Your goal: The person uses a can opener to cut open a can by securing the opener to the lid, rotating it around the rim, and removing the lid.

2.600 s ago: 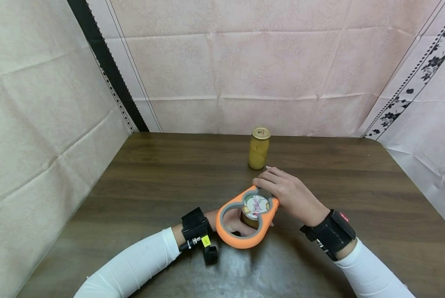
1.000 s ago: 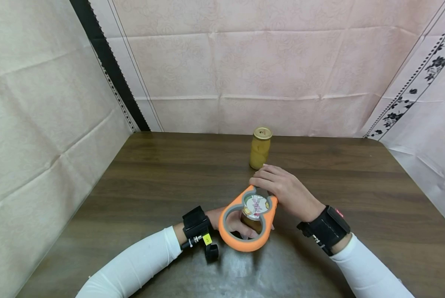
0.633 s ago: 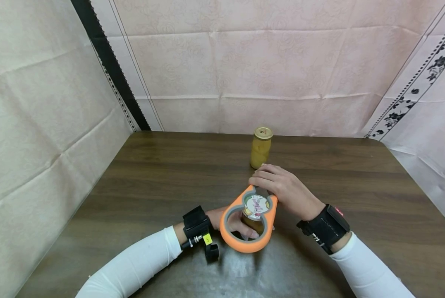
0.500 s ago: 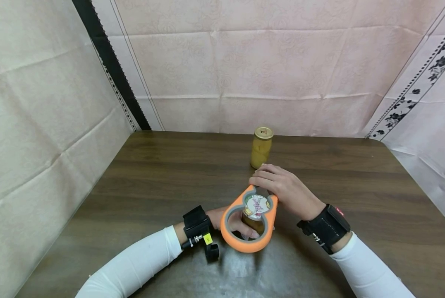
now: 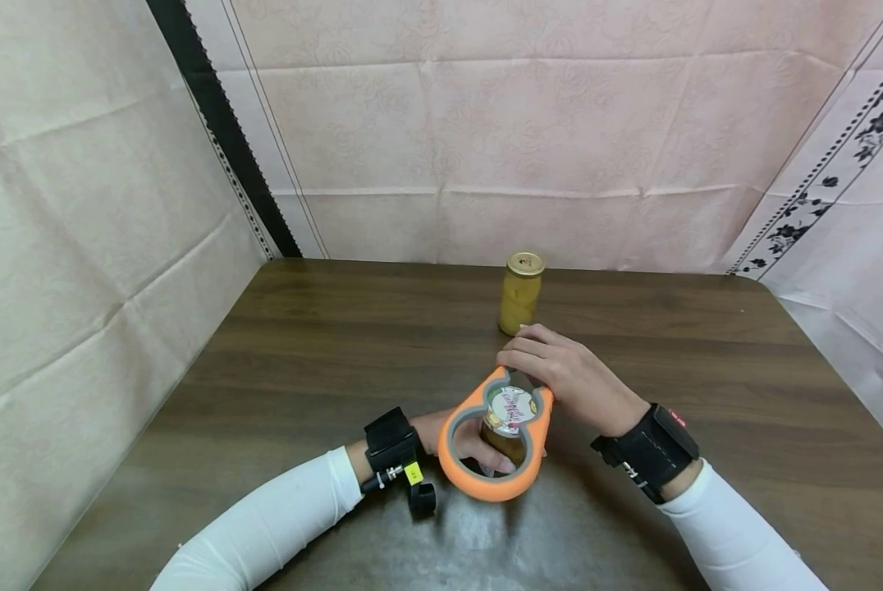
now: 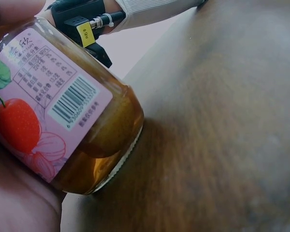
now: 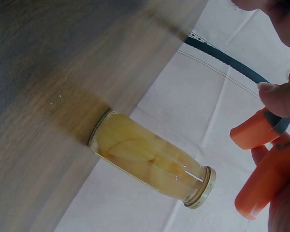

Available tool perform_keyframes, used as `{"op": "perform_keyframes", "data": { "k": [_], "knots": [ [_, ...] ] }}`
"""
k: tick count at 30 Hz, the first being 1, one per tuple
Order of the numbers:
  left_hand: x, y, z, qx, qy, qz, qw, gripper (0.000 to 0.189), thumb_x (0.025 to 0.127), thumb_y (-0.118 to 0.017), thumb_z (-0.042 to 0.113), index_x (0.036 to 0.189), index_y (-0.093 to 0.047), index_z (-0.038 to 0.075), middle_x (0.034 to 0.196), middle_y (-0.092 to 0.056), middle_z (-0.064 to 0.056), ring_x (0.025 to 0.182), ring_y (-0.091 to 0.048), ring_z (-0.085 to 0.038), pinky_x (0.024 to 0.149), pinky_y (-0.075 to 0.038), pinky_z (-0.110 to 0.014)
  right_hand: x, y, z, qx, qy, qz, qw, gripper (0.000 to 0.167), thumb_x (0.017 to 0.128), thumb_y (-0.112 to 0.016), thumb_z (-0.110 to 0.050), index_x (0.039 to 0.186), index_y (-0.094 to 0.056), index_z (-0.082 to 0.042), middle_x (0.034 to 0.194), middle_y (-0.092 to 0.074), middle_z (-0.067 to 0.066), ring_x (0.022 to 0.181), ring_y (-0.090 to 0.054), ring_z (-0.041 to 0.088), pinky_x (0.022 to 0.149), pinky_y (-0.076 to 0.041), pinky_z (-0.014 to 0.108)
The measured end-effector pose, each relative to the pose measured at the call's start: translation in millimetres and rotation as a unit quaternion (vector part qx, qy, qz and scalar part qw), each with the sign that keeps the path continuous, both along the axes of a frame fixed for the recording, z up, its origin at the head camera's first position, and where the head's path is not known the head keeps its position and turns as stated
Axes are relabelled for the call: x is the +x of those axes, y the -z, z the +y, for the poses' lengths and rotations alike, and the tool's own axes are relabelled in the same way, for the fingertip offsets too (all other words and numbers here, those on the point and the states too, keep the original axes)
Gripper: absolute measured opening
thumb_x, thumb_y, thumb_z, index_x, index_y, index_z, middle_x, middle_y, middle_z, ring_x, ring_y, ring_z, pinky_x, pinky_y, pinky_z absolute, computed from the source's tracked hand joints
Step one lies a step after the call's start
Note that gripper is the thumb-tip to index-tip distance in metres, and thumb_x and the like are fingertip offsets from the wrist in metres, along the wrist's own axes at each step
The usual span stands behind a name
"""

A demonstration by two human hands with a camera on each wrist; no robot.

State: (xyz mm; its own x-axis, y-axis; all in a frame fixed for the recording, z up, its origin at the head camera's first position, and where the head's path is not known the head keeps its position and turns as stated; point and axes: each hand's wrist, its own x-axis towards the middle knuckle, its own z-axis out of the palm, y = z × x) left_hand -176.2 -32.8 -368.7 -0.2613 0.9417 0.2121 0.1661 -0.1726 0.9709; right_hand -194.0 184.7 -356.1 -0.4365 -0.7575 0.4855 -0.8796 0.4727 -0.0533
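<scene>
A glass jar [image 6: 111, 130] with a pink fruit label and amber contents stands upright close to the table in my left hand [image 5: 478, 450], which grips it around the side. Over its printed lid [image 5: 511, 409] sits an orange-and-grey jar opener [image 5: 456, 472], the lid inside the smaller, ridged opening. My right hand [image 5: 570, 373] grips the two handle ends of the opener on the far side. In the right wrist view the orange handle ends [image 7: 261, 186] show between the fingers, slightly apart. The opener hides part of my left fingers.
A second jar [image 5: 519, 300], gold-lidded with pale yellow fruit inside, stands just beyond my right fingertips. Brown wood-grain tabletop [image 5: 353, 328] lies all around. Pale cloth [image 5: 545, 148] hangs behind the table and along both sides.
My right hand and wrist have shifted slightly left over the last seconds, and the opener has turned a little with them. Both grips stay the same.
</scene>
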Motion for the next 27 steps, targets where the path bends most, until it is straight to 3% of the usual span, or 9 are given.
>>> {"op": "perform_keyframes", "data": {
  "k": [4, 7, 9, 12, 14, 16, 19, 23, 27],
  "knots": [
    [-5.0, 6.8, 3.0, 0.016, -0.004, 0.016, 0.9997, 0.064, 0.094, -0.072, 0.023, 0.129, -0.041, -0.021, 0.116, -0.050, -0.046, 0.104, -0.059, 0.000, 0.102, -0.046, -0.027, -0.9, 0.5, -0.7, -0.011, -0.009, 0.007, 0.9999, 0.047, 0.084, -0.063, 0.015, 0.120, -0.068, -0.016, 0.114, -0.064, -0.006, 0.113, -0.052, 0.012, 0.086, -0.052, 0.027],
    [-21.5, 31.6, 7.1, 0.019, -0.013, 0.070, 0.9973, 0.078, 0.091, -0.074, 0.041, 0.137, -0.040, -0.011, 0.123, -0.059, -0.028, 0.112, -0.057, -0.004, 0.106, -0.045, -0.028, -2.0, 2.0, -0.5, -0.019, -0.016, 0.007, 0.9997, 0.047, 0.084, -0.065, 0.015, 0.120, -0.068, -0.015, 0.116, -0.065, -0.004, 0.115, -0.053, 0.013, 0.089, -0.053, 0.029],
    [-33.1, 49.7, 8.7, 0.021, -0.019, 0.104, 0.9941, 0.082, 0.090, -0.074, 0.045, 0.144, -0.038, -0.005, 0.131, -0.060, -0.016, 0.119, -0.056, -0.007, 0.110, -0.044, -0.031, -2.9, 3.4, -0.3, -0.024, -0.020, 0.002, 0.9995, 0.048, 0.083, -0.067, 0.015, 0.121, -0.068, -0.015, 0.116, -0.065, -0.004, 0.116, -0.053, 0.013, 0.090, -0.053, 0.030],
    [-41.6, 64.2, 9.5, 0.029, -0.029, 0.134, 0.9901, 0.091, 0.088, -0.073, 0.052, 0.151, -0.030, 0.001, 0.139, -0.056, -0.013, 0.126, -0.052, -0.008, 0.115, -0.040, -0.031, -4.0, 4.2, -0.3, -0.029, -0.024, -0.004, 0.9993, 0.049, 0.084, -0.068, 0.014, 0.121, -0.068, -0.016, 0.116, -0.064, -0.005, 0.115, -0.052, 0.012, 0.089, -0.053, 0.029],
    [-38.9, 60.5, 9.5, 0.035, -0.027, 0.114, 0.9925, 0.092, 0.087, -0.073, 0.052, 0.150, -0.030, -0.001, 0.138, -0.054, -0.018, 0.126, -0.051, -0.008, 0.115, -0.039, -0.031, -4.1, 4.1, -0.4, -0.030, -0.023, -0.010, 0.9992, 0.048, 0.084, -0.070, 0.012, 0.121, -0.067, -0.017, 0.115, -0.063, -0.007, 0.114, -0.051, 0.009, 0.087, -0.051, 0.026],
    [-36.1, 54.9, 9.2, 0.028, -0.029, 0.118, 0.9922, 0.091, 0.088, -0.071, 0.055, 0.148, -0.031, 0.000, 0.137, -0.054, -0.014, 0.125, -0.050, -0.006, 0.114, -0.039, -0.029, -4.2, 3.8, -0.5, -0.030, -0.020, -0.015, 0.9992, 0.046, 0.086, -0.069, 0.011, 0.122, -0.067, -0.018, 0.114, -0.062, -0.008, 0.112, -0.050, 0.008, 0.087, -0.050, 0.025],
    [-25.7, 36.0, 9.0, 0.022, -0.023, 0.096, 0.9949, 0.095, 0.086, -0.069, 0.062, 0.141, -0.035, -0.006, 0.127, -0.057, -0.015, 0.119, -0.049, -0.004, 0.111, -0.040, -0.027, -4.5, 4.2, -0.9, -0.031, -0.019, -0.022, 0.9991, 0.045, 0.087, -0.069, 0.010, 0.122, -0.066, -0.018, 0.114, -0.062, -0.009, 0.110, -0.049, 0.006, 0.086, -0.049, 0.024],
    [-9.5, 9.7, 8.3, 0.033, -0.018, 0.068, 0.9970, 0.109, 0.083, -0.068, 0.069, 0.136, -0.030, -0.018, 0.116, -0.050, -0.036, 0.112, -0.048, 0.000, 0.108, -0.041, -0.027, -5.5, 5.8, -2.3, -0.038, -0.023, -0.029, 0.9986, 0.047, 0.086, -0.066, 0.012, 0.121, -0.067, -0.018, 0.113, -0.062, -0.009, 0.108, -0.050, 0.006, 0.084, -0.049, 0.024],
    [-6.6, 5.7, 6.8, 0.036, -0.023, 0.082, 0.9957, 0.115, 0.083, -0.066, 0.070, 0.139, -0.022, -0.021, 0.121, -0.041, -0.045, 0.114, -0.045, 0.005, 0.109, -0.039, -0.023, -6.4, 7.0, -3.5, -0.047, -0.027, -0.028, 0.9981, 0.048, 0.084, -0.066, 0.013, 0.120, -0.067, -0.018, 0.112, -0.063, -0.008, 0.106, -0.051, 0.006, 0.082, -0.050, 0.024]
  ]
}}
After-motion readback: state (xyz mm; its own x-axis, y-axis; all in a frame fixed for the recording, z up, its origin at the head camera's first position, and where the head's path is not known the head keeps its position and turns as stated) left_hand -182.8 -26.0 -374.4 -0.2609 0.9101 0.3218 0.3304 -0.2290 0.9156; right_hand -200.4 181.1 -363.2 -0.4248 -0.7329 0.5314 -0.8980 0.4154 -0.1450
